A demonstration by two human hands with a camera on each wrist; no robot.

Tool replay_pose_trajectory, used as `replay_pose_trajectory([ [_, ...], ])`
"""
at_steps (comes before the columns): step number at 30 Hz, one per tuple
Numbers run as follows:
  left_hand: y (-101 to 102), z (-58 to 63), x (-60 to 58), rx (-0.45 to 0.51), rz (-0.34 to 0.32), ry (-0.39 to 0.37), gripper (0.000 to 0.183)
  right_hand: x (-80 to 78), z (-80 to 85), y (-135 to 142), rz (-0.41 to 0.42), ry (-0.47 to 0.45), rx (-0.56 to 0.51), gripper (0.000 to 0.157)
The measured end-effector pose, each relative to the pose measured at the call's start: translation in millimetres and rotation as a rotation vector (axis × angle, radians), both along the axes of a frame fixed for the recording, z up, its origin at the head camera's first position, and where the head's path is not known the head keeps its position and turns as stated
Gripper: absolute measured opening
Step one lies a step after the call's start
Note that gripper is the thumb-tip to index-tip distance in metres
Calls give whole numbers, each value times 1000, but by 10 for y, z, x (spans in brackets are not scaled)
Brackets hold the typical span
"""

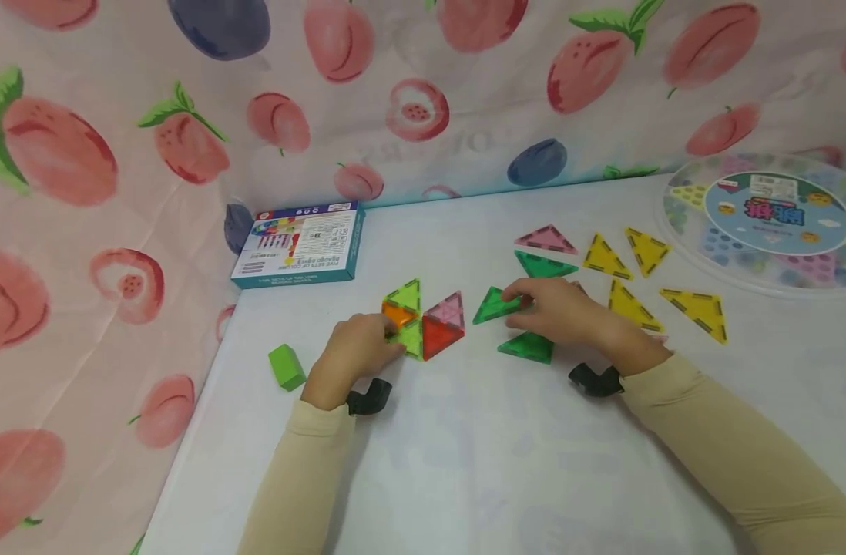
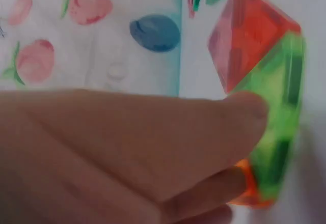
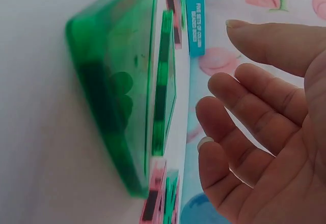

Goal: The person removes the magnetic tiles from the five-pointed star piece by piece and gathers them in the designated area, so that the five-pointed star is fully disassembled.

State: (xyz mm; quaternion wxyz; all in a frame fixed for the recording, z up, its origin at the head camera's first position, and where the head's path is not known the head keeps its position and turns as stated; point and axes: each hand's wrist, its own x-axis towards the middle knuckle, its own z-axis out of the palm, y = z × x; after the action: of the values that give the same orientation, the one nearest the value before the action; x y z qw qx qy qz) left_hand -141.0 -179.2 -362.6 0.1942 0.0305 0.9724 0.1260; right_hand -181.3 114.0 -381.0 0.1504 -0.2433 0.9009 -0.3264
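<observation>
Translucent triangular magnetic tiles lie on the white table. Thumb and finger of my left hand (image 1: 357, 347) pinch a light green triangle tile (image 1: 412, 341), which sits beside an orange tile (image 1: 397, 314) and another light green tile (image 1: 407, 295). To their right, a red tile (image 1: 438, 337) adjoins a pink tile (image 1: 448, 310). My right hand (image 1: 560, 308) hovers over a dark green triangle tile (image 1: 491, 305); in the right wrist view its fingers (image 3: 249, 107) are spread and loosely bent, apart from the dark green tiles (image 3: 114, 81).
Another dark green tile (image 1: 528, 347) lies below the right hand; a green tile (image 1: 544, 264) and a pink tile (image 1: 548, 239) lie beyond it. Several yellow tiles (image 1: 606, 258) are rightward. A green block (image 1: 287, 367), a teal-edged box (image 1: 298, 245) and a round printed package (image 1: 777, 216) surround them.
</observation>
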Motion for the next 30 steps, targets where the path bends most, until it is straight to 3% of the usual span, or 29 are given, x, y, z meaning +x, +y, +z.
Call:
replay_pose_trajectory([
  [4,-66,-8,93,85,-28,22,32,-11,12,-91,8,-13,6,38],
  [10,-77,-190,-23,224,52,149,54,-175,-14,-431,54,-4,82,41],
  [19,131,-401,-101,232,52,277,69,-400,-116,-880,128,-50,182,52],
  [24,175,-404,-97,189,38,336,70,-427,-100,-946,115,-61,97,46],
  [30,185,-390,-89,177,60,322,72,-475,-28,-929,89,-139,-59,27],
])
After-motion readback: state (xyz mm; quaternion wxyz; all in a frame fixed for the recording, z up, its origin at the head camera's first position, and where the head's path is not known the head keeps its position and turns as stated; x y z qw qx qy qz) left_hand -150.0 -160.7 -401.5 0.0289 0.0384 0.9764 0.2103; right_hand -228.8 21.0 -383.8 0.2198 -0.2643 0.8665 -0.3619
